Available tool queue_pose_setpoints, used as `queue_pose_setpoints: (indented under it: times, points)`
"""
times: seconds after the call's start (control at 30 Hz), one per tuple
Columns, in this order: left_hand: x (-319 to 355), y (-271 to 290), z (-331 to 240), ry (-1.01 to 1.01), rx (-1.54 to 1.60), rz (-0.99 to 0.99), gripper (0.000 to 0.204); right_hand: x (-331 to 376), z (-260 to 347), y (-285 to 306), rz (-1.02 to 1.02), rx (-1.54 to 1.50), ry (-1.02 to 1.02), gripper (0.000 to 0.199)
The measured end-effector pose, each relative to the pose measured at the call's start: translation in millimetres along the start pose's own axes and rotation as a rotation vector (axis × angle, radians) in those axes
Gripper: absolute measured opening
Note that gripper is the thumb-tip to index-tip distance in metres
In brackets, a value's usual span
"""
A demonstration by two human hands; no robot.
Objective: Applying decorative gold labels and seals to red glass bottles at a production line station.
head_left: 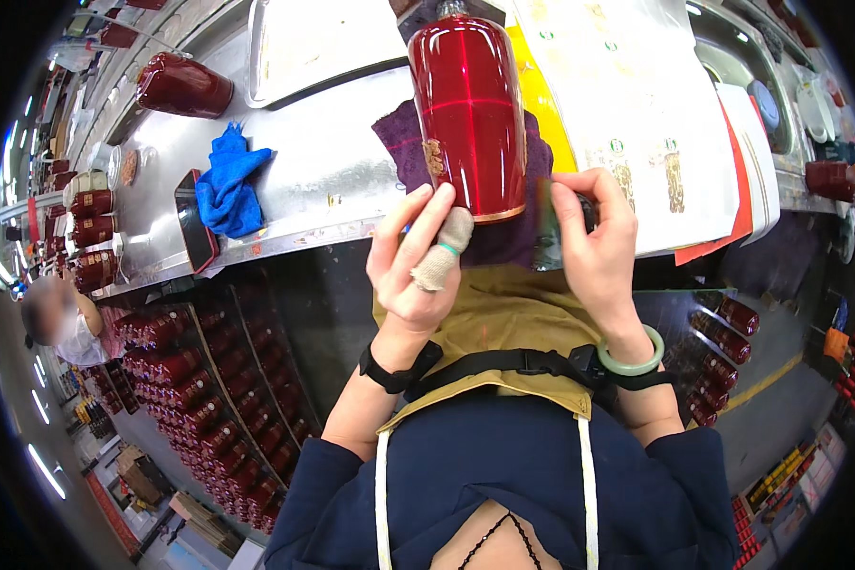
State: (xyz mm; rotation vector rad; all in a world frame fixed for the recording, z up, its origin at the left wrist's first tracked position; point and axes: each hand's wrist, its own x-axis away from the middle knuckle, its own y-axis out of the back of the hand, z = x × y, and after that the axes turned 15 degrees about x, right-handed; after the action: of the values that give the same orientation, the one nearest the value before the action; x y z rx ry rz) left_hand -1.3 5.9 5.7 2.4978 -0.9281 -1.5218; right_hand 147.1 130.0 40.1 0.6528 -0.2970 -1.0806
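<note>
A glossy dark-red glass bottle (470,104) lies on a purple cloth (404,142), its neck pointing away from me and its base near me. A small gold decal (434,159) shows on its lower left side. My left hand (416,252) is at the base's left edge, fingertips against the glass beside the decal. One finger wears a beige fabric cover with a green band. Just right of the base, my right hand (598,233) is closed, thumb against fingers, on a dark, greenish flat piece (547,233). Its exact kind is unclear.
White decal sheets (627,85) with gold patterns lie at right, over yellow and red sheets. At left are a blue cloth (230,185), a phone (197,220), another red bottle (185,85) and a white tray (323,43). Bottles fill racks below; a person (76,328) is far left.
</note>
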Motion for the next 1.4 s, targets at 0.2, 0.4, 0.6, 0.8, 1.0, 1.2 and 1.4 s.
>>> queue_pose_setpoints:
  times: [0.2,0.4,0.6,0.8,1.0,1.2,1.4]
  points:
    - [-0.7,-3.3,-15.4,-0.010,-0.071,0.114,0.034,13.4,20.7,0.2,0.029,-0.128,0.063,0.007]
    - [-10.0,1.0,-11.0,0.316,0.286,-0.024,0.060,11.4,21.2,8.4,0.042,-0.237,-0.019,0.006]
    - [-24.5,27.0,11.0,0.301,0.364,0.083,0.068,-12.1,-2.8,0.9,-0.001,-0.017,-0.005,0.008]
    - [-98.9,32.7,108.0,0.321,0.139,0.135,0.042,-18.0,11.5,8.5,0.036,-0.199,0.036,0.009]
    - [-132.6,-14.0,172.9,0.443,-0.263,0.617,0.012,-9.3,4.4,14.6,0.068,-0.186,0.072,0.011]
    - [-131.1,-17.4,185.7,0.324,-0.172,0.560,0.007,-8.7,4.5,29.0,0.118,-0.193,0.022,0.014]
    - [-124.2,-4.0,185.2,0.242,-0.112,0.418,0.042,-10.0,5.4,25.7,0.129,-0.174,0.062,0.019]
